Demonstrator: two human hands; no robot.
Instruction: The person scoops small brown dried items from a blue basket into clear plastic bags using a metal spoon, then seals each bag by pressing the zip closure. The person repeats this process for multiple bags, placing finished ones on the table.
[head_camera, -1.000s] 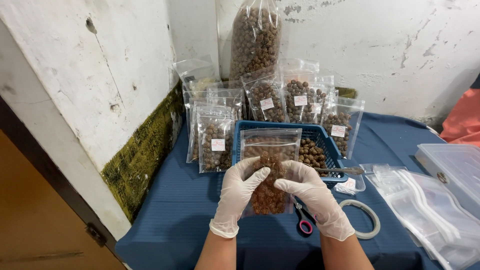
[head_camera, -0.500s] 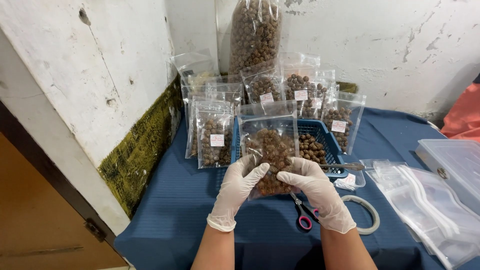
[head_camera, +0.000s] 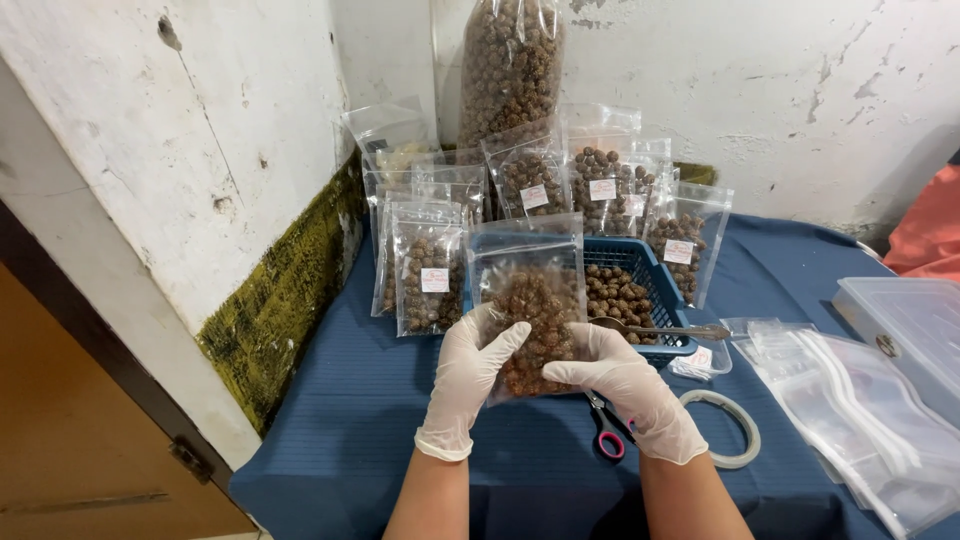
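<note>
1. My left hand (head_camera: 472, 372), in a white glove, is clamped on the left edge of a clear pouch (head_camera: 530, 310) of brown beads; my right hand (head_camera: 622, 385) cups its lower right corner, fingers closed against the film.
2. The pouch is upright, above the blue tablecloth (head_camera: 350, 420), just in front of the blue basket (head_camera: 640, 262). Judgement: a grip from both sides lets the beads sink to the bottom.
3. The basket holds loose beads; a metal scoop (head_camera: 665, 329) lies across its front rim, within reach.
4. Filled, labelled pouches (head_camera: 430, 270) lean in rows against the wall, beside a tall sack of beads (head_camera: 510, 65).
5. To the right: scissors (head_camera: 605, 430) partly under my right hand, a tape roll (head_camera: 722, 428), a stack of empty zip bags (head_camera: 850, 400) and a clear lidded box (head_camera: 905, 320).
</note>
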